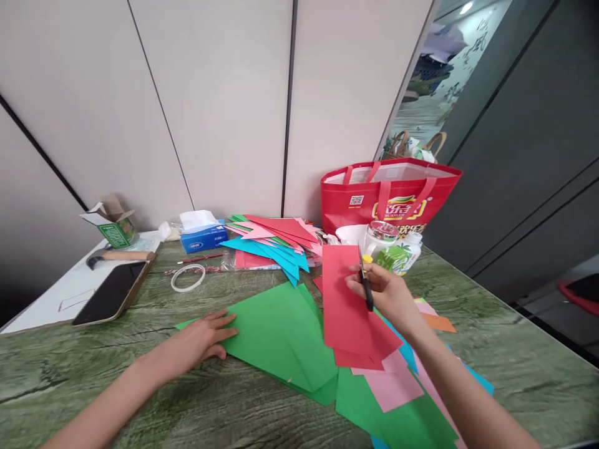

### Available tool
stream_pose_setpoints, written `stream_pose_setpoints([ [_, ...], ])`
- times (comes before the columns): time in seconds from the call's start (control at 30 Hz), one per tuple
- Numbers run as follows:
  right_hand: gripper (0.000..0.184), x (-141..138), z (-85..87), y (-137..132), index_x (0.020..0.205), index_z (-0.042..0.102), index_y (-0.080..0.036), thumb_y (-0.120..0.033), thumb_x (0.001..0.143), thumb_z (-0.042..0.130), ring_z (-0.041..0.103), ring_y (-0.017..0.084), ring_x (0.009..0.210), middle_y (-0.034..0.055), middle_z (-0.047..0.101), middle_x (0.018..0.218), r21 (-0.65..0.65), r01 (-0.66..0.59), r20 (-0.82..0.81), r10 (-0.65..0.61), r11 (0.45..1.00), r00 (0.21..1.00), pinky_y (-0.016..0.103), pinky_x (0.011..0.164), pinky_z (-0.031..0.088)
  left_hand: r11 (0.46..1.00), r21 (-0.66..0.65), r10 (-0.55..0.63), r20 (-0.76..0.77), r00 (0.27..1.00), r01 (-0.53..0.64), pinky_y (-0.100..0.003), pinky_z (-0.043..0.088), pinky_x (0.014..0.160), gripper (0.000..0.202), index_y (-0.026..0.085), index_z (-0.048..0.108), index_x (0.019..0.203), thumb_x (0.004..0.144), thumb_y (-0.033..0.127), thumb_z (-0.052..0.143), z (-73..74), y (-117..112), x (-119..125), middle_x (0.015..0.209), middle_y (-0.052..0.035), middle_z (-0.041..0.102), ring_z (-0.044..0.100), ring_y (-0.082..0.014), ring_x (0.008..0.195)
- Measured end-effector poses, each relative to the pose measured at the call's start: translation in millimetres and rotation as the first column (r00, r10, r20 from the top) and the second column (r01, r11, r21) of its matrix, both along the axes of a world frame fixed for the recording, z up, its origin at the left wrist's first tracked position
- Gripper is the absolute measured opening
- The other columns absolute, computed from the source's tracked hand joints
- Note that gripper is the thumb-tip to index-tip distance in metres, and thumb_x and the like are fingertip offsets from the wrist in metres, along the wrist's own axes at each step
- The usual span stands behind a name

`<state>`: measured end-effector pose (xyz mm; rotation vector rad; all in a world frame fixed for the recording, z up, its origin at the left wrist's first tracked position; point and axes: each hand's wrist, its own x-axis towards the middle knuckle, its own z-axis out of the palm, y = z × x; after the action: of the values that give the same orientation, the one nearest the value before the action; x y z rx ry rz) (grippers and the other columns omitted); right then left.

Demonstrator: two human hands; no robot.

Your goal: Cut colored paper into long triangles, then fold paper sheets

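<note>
My left hand (210,335) lies with its fingers spread on the left edge of a green paper sheet (281,337), which overlaps other green sheets on the table. My right hand (381,288) is closed around a pair of scissors (366,288), its dark handle down and its narrow blade pointing up. Right behind those fingers is a red paper rectangle (344,305); I cannot tell whether the hand also grips it. Under it lie more red pieces, pink paper (395,390) and another green sheet (393,418), partly hidden by my right forearm.
Farther back are a pile of coloured paper (276,240), a blue tissue box (203,238), a tape roll (188,278) and a red bag (346,202) behind a lidded jar (382,234). At left are a phone (112,293), a hammer (124,255) and a small open carton (115,232).
</note>
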<state>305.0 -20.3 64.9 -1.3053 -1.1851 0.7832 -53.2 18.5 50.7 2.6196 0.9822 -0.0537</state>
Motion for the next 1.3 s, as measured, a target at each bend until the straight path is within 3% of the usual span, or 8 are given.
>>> stream_pose_setpoints([
  [0.17,0.024,40.0,-5.9,2.0,0.072,0.061,-0.017,-0.031,0.056,0.073,0.055,0.016,0.057,-0.0008,0.061,0.06,-0.137,-0.169,0.253,0.199,0.976,0.947,0.027,0.055,0.043,0.999,-0.015,0.048,0.041,0.998,-0.048,-0.042,0.04,0.092,0.038,0.026,0.06,0.111,0.078,0.043,0.051,-4.8,0.0,-2.5,0.128,-0.01,0.051,0.045,-0.0287,0.118],
  [0.27,0.017,46.9,-19.3,3.5,0.067,0.056,-0.018,-0.032,0.062,0.066,0.052,0.015,0.054,-0.0035,0.057,0.057,-0.169,-0.167,0.474,0.229,0.971,0.85,0.025,0.054,0.042,0.966,0.146,0.199,0.105,0.974,-0.213,-0.037,0.04,0.092,0.038,0.025,0.058,0.112,0.083,0.043,0.043,-16.0,11.2,-18.8,0.119,-0.0079,0.059,0.053,-0.0248,0.109],
  [0.37,0.012,40.7,-25.9,-1.1,0.071,0.055,-0.019,-0.03,0.068,0.059,0.053,0.016,0.056,-0.0021,0.058,0.06,-0.138,-0.087,0.639,0.156,0.987,0.753,0.025,0.055,0.042,0.726,0.445,0.536,0.111,0.837,-0.525,-0.035,0.037,0.092,0.035,0.015,0.059,0.107,0.085,0.031,0.036,-20.5,26.8,-49.8,0.111,-0.0124,0.06,0.052,-0.0261,0.105],
  [0.6,0.019,-6.8,-20.6,-25.7,0.092,0.058,-0.022,-0.023,0.074,0.054,0.06,0.02,0.076,0.0039,0.065,0.085,-0.131,-0.272,0.696,0.284,0.953,0.659,0.029,0.069,0.046,0.317,0.507,0.887,0.141,0.44,-0.801,-0.054,0.037,0.073,0.075,-0.008,0.038,0.119,0.081,0.055,0.021,-1.5,54.8,-124.7,0.106,-0.0363,0.048,0.045,-0.0506,0.1],
  [0.67,0.025,-26.0,-19.4,-34.0,0.096,0.058,-0.023,-0.016,0.073,0.054,0.059,0.021,0.083,0.0052,0.064,0.091,-0.155,-0.352,0.708,0.353,0.923,0.612,0.03,0.072,0.045,0.298,0.391,0.941,0.031,0.337,-0.871,-0.051,0.036,0.077,0.081,-0.002,0.035,0.123,0.076,0.064,0.024,0.8,64.8,-136.5,0.111,-0.0331,0.048,0.045,-0.0475,0.103],
  [0.97,0.036,-98.0,-47.0,-51.4,0.099,0.054,-0.02,-0.019,0.065,0.065,0.048,0.025,0.105,0.0084,0.055,0.11,-0.237,-0.525,0.85,0.436,0.817,0.295,0.038,0.095,0.034,0.203,0.294,0.978,-0.022,0.206,-0.934,-0.047,0.034,0.073,0.08,0.002,0.033,0.121,0.073,0.065,0.025,-6.0,103.1,-147.6,0.107,-0.0328,0.052,0.043,-0.0468,0.105],
  [1.17,0.026,-110.7,-61.8,-53.1,0.091,0.053,-0.02,-0.007,0.069,0.052,0.058,0.023,0.087,0.0067,0.062,0.093,-0.253,-0.495,0.917,0.368,0.832,0.15,0.027,0.061,0.044,0.148,0.317,0.986,0.03,0.166,-0.937,-0.048,0.033,0.072,0.079,0.001,0.028,0.123,0.072,0.061,0.035,-5.1,108.2,-145.7,0.106,-0.0346,0.052,0.044,-0.0486,0.103],
  [1.3,0.033,-109.7,-57.2,-53.1,0.089,0.054,-0.021,-0.003,0.062,0.049,0.06,0.022,0.078,0.0038,0.063,0.085,-0.246,-0.489,0.886,0.398,0.837,0.237,0.025,0.053,0.041,0.166,0.364,0.973,0.091,0.212,-0.917,-0.051,0.033,0.072,0.077,-0.004,0.028,0.123,0.076,0.057,0.032,-3.5,92.5,-129.9,0.113,-0.0392,0.044,0.039,-0.0509,0.108],
])
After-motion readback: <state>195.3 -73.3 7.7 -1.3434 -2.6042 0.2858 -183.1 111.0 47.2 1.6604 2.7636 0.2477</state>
